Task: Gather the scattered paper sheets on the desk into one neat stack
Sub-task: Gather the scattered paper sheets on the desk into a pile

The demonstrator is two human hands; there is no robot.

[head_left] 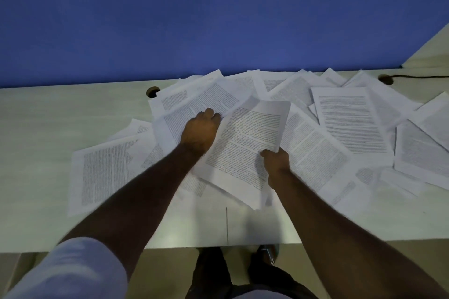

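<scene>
Several printed white sheets lie scattered and overlapping across the pale desk, from the middle to the far right edge. My right hand pinches the right edge of a small bundle of sheets, which is lifted a little and tilted above the others. My left hand is curled over the left side of that bundle and touches a sheet behind it; its fingertips are hidden. A single sheet lies apart at the left.
A blue partition rises directly behind the desk. Two round cable holes sit near the back edge, and a black cable runs from the right one. The desk's near edge is close to my body.
</scene>
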